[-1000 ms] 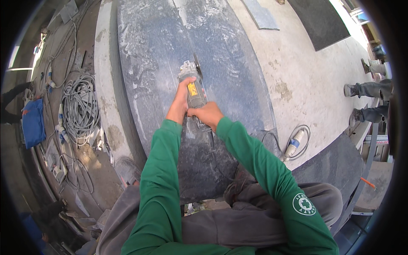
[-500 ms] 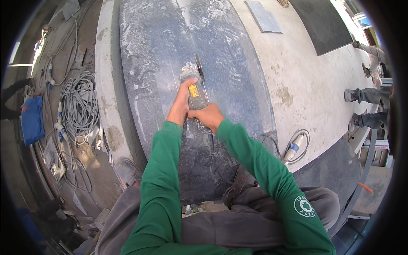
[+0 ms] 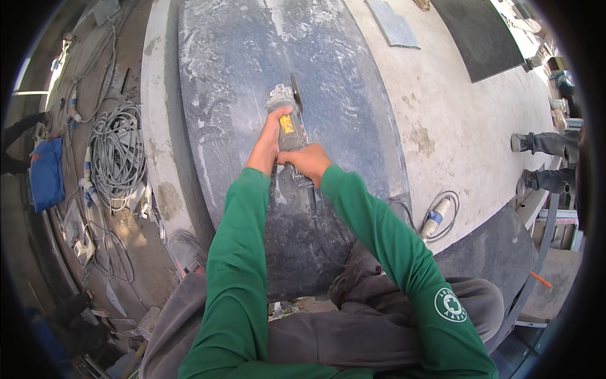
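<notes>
Both my hands hold an angle grinder (image 3: 289, 131) over a dusty dark stone slab (image 3: 334, 120). My left hand (image 3: 273, 134) wraps the body just behind the metal head, its thumb along the top. Farther back, my right hand (image 3: 307, 160) grips the rear end. A thin cutting disc (image 3: 296, 93) stands on edge at the right side of the head, at the line running away along the slab. Whether the disc's lower edge is inside the stone I cannot tell. The power cord trails from the grinder's rear toward my shoe (image 3: 353, 275).
A cable coil (image 3: 117, 155) and a blue bag (image 3: 47, 174) lie left of a concrete ledge (image 3: 161, 126). To the right are a plug connector (image 3: 435, 218) with looped cord, a small stone piece (image 3: 392, 24) and a dark panel (image 3: 476, 38). Another person's legs (image 3: 549, 142) stand at far right.
The grinder and both hands have moved a little farther away from me along the line on the slab. My grip on it is unchanged.
</notes>
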Tool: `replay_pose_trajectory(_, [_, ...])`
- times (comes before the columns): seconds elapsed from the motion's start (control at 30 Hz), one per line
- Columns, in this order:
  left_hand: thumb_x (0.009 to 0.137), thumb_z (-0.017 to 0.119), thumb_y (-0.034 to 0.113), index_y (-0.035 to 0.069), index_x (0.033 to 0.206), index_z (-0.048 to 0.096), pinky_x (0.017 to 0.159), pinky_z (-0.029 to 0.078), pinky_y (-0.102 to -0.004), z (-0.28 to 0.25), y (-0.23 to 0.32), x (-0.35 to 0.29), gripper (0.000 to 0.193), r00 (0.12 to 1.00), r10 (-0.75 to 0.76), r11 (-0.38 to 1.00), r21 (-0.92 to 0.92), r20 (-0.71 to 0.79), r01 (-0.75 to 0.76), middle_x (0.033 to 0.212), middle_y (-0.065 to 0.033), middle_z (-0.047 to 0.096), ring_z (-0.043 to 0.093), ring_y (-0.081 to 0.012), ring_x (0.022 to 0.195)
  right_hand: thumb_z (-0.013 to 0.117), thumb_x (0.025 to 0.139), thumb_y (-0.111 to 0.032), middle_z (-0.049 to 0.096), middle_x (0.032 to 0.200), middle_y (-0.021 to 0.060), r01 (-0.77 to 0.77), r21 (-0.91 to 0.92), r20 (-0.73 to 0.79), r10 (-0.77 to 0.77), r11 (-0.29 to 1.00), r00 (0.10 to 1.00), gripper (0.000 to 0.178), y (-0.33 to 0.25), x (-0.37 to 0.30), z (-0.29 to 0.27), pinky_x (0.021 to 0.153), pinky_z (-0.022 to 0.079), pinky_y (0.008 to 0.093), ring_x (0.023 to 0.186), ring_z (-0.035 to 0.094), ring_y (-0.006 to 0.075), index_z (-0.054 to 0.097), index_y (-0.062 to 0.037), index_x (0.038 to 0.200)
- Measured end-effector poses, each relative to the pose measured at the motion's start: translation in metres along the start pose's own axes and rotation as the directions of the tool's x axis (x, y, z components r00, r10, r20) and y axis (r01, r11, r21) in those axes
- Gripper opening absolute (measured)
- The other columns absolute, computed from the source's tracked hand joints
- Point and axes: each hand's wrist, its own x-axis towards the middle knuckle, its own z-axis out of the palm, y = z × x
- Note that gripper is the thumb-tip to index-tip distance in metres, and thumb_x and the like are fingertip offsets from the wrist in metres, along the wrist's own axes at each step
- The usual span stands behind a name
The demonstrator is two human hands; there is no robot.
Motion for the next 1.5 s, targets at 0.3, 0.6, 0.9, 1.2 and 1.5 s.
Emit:
replay_pose_trajectory(0.3, [0.078, 0.070, 0.041, 0.005, 0.113, 0.056, 0.060, 0.058, -0.0443, 0.000, -0.011, -0.008, 0.052, 1.000, 0.012, 1.000, -0.014, 0.009, -0.012, 0.088, -0.0173, 0.065, 0.066, -0.0314, 0.068, 0.078, 0.069, -0.014, 0.068, 0.090, 0.0121, 0.008, -0.034, -0.009, -0.008, 0.999, 1.000, 0.038, 0.016, 0.001, -0.001, 0.063, 0.052, 0.0346, 0.075, 0.066, 0.0200, 0.068, 0.0067, 0.099])
replay_pose_trajectory(0.6, [0.078, 0.070, 0.041, 0.005, 0.113, 0.057, 0.061, 0.058, -0.0443, -0.002, -0.019, -0.016, 0.053, 1.000, -0.010, 0.999, -0.039, 0.022, 0.011, 0.088, -0.0174, 0.064, 0.065, -0.0310, 0.068, 0.078, 0.069, -0.014, 0.069, 0.091, 0.0126, 0.015, -0.039, 0.010, -0.015, 0.999, 1.000, 0.039, 0.016, -0.017, -0.001, 0.066, 0.053, 0.0350, 0.078, 0.067, 0.0204, 0.068, 0.0068, 0.100])
replay_pose_trajectory(0.9, [0.078, 0.068, 0.038, 0.001, 0.107, 0.057, 0.061, 0.057, -0.0446, 0.004, 0.002, -0.002, 0.049, 0.999, 0.033, 0.999, -0.008, 0.024, -0.033, 0.082, -0.0165, 0.063, 0.066, -0.0304, 0.066, 0.080, 0.066, -0.018, 0.068, 0.090, 0.0102, -0.040, 0.041, 0.025, 0.039, 0.998, 0.999, 0.040, -0.001, 0.003, -0.001, 0.069, 0.050, 0.0331, 0.080, 0.065, 0.0186, 0.070, 0.0048, 0.096])
replay_pose_trajectory(1.2, [0.079, 0.069, 0.038, 0.003, 0.108, 0.057, 0.060, 0.059, -0.0443, -0.001, -0.010, -0.010, 0.048, 1.000, 0.009, 0.999, -0.031, 0.026, -0.008, 0.086, -0.0184, 0.065, 0.066, -0.0315, 0.066, 0.077, 0.069, -0.014, 0.068, 0.093, 0.0133, -0.022, -0.014, -0.019, 0.022, 1.000, 1.000, 0.041, 0.012, -0.004, 0.002, 0.068, 0.054, 0.0360, 0.079, 0.068, 0.0213, 0.067, 0.0060, 0.103])
replay_pose_trajectory(1.5, [0.078, 0.068, 0.040, 0.003, 0.113, 0.056, 0.061, 0.058, -0.0437, 0.005, 0.002, -0.004, 0.052, 0.999, 0.030, 0.999, 0.016, -0.010, -0.030, 0.089, -0.0184, 0.065, 0.067, -0.0308, 0.069, 0.078, 0.066, -0.019, 0.068, 0.090, 0.0094, -0.044, 0.038, 0.038, 0.043, 0.998, 0.998, 0.040, -0.001, 0.003, -0.003, 0.069, 0.050, 0.0354, 0.079, 0.065, 0.0186, 0.070, 0.0045, 0.097])
